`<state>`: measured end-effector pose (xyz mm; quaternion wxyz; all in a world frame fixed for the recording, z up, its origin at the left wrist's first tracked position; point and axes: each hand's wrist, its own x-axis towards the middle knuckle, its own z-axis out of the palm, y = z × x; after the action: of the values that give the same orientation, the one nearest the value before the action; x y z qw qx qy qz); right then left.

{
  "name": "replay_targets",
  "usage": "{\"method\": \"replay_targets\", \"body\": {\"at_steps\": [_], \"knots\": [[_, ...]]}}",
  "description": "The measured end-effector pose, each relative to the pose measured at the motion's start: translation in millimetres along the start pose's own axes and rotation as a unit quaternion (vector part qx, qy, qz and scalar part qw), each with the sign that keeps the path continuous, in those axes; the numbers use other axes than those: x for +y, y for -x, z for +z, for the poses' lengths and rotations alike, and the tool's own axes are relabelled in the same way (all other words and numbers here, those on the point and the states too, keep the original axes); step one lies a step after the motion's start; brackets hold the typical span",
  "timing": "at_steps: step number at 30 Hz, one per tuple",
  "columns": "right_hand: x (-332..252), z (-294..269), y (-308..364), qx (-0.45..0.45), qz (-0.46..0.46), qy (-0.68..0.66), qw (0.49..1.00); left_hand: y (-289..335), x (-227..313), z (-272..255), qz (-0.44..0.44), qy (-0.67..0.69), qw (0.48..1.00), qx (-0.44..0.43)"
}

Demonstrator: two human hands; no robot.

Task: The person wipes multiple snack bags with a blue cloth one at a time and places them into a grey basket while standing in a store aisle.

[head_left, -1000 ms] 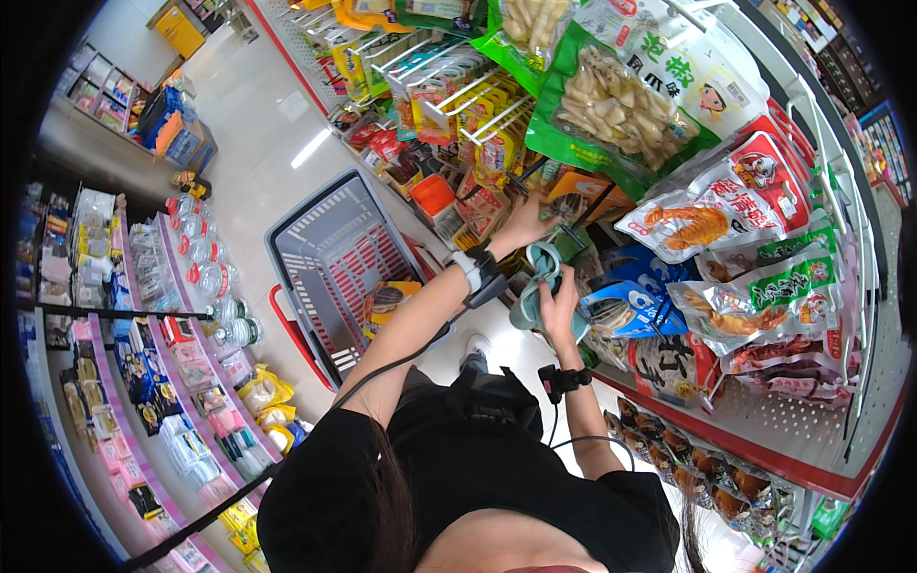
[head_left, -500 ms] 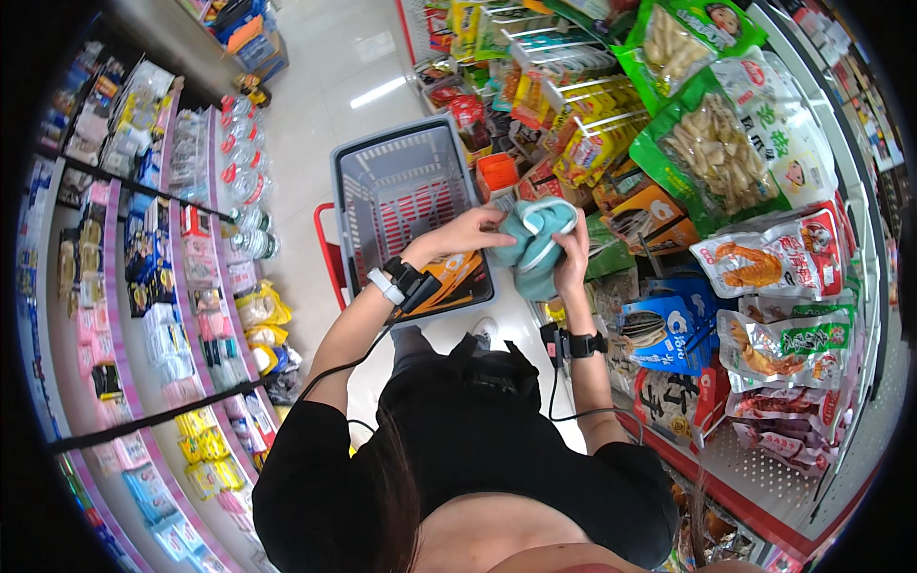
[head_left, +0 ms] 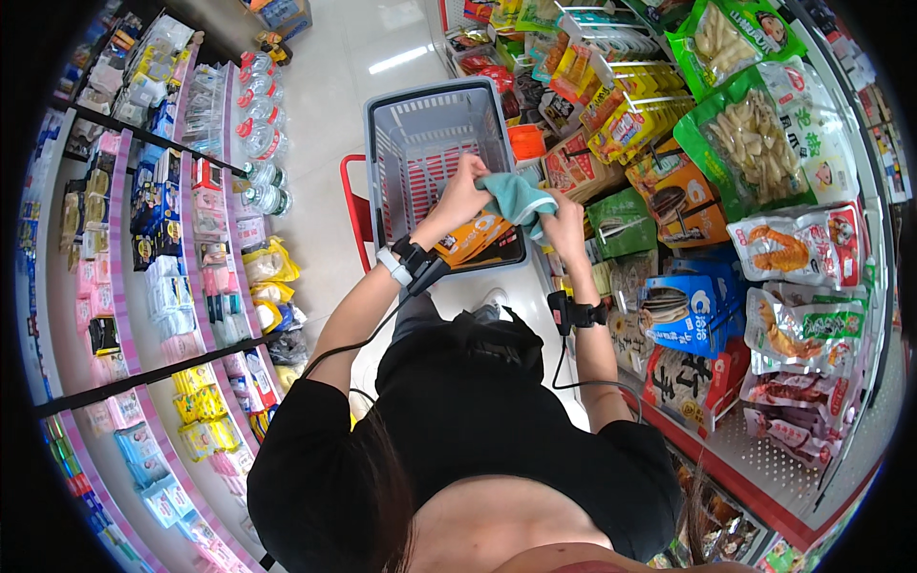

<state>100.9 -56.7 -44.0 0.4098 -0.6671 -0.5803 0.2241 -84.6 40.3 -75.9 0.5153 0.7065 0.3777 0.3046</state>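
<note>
A teal cloth with white edging, perhaps a towel, stretches between my two hands. My left hand pinches its left end above the basket. At the lower right end, the fingers of my right hand are closed on the white-edged part. Beneath them stands a grey plastic shopping basket with a red handle or frame at its left side. An orange packet lies in the basket's near end, partly covered by my left wrist.
On the right, a snack rack holds green bags, blue packets and hanging yellow packs. Shelves of small packaged goods line the left. Several clear bottles stand beside the aisle floor.
The bunched cloth has been pulled out lengthwise between my hands. My left hand has moved farther over the basket, and the view has shifted slightly.
</note>
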Motion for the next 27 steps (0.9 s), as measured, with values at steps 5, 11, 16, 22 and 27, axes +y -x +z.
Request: {"method": "replay_targets", "body": {"at_steps": [5, 11, 16, 22, 27], "knots": [[16, -14, 9, 0.099, 0.174, -0.183, 0.962, 35, -20, 18, -0.176, -0.325, 0.901, -0.227], [9, -38, 26, 0.171, 0.33, -0.528, 0.764, 56, -38, 26, -0.159, -0.342, 0.882, -0.281], [15, -49, 41, 0.146, 0.287, -0.578, 0.75, 62, -39, 23, -0.131, -0.356, 0.91, -0.168], [2, -43, 44, 0.107, 0.273, -0.555, 0.778, 55, -47, 22, -0.158, -0.387, 0.865, -0.276], [-2, -41, 46, 0.06, 0.259, -0.575, 0.774, 50, -26, 16, -0.118, -0.427, 0.887, -0.127]]}}
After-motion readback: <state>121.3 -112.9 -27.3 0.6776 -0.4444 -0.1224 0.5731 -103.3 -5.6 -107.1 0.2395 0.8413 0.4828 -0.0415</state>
